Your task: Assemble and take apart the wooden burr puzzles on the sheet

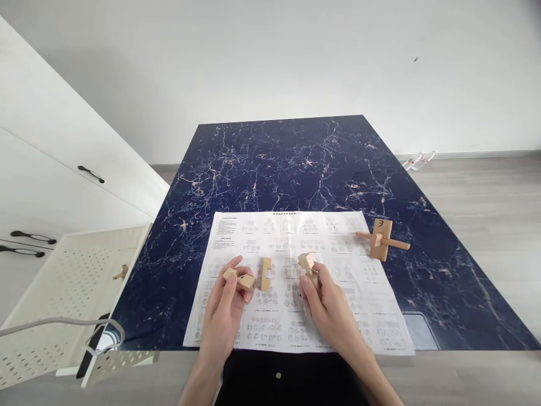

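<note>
We've got a notched wooden block [239, 279] pinched in our left hand [226, 307], fingers closed on it, held just above the printed instruction sheet [296, 327]. Our right hand [327, 301] is clamped on a second wooden piece [307, 266], its far end sticking up past the fingertips. Between the two hands a third notched piece [266, 274] lies flat on the sheet, just right of the left-hand block, not touching either hand as far as we can tell. Far right, at the sheet's edge, an assembled cross-shaped wooden puzzle [381, 239] sits on the dark blue marble table [287, 163], with a handwritten mark on its upright face; well apart from both hands. Off the table's left edge: white perforated tray [63, 287] with one small wooden part [121, 273] in it. White cabinet [51, 169] with black handles further left. Sheet print too small to read
</note>
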Demonstrator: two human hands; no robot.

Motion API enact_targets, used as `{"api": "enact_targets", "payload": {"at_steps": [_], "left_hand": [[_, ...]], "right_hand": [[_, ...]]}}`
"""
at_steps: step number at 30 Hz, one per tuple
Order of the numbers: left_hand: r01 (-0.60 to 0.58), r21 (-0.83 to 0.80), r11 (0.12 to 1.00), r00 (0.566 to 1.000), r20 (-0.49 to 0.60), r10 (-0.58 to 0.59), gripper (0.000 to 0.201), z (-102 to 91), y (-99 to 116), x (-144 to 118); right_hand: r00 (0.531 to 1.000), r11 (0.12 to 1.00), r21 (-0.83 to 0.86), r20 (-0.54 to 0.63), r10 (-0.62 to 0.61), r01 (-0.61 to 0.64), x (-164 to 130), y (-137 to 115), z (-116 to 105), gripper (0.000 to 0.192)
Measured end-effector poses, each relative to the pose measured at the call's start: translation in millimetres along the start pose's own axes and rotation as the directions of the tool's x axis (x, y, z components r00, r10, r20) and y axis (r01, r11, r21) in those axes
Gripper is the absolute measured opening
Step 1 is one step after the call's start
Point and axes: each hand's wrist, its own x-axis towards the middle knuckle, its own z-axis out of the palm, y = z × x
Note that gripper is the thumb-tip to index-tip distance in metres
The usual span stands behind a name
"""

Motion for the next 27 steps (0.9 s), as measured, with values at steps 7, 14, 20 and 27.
{"api": "enact_targets", "payload": {"at_steps": [7,14,20,27], "left_hand": [[-0.145,0.539,0.830,0.980,-0.040,0.197,0.049,3.3,8,0],[-0.268,0.944,0.193,0.835,0.127,0.535,0.051,-7.7,20,13],[-0.448,0.892,0.065,0.843,0.397,0.363,0.033,11.8,11,6],[-0.385,0.898,0.214,0.921,0.357,0.155,0.030,28.0,11,11]], "right_hand": [[1.000,1.000,-0.020,0.011,-0.020,0.020,0,-4,-1,0.040],[0.998,0.998,-0.030,0.001,-0.062,0.062,0,-3,0,0.038],[0.997,0.997,-0.031,0.013,-0.071,0.072,0,-7,-2,0.036],[0.995,0.995,-0.031,-0.022,-0.099,0.099,-2,-1,-1,0.037]]}}
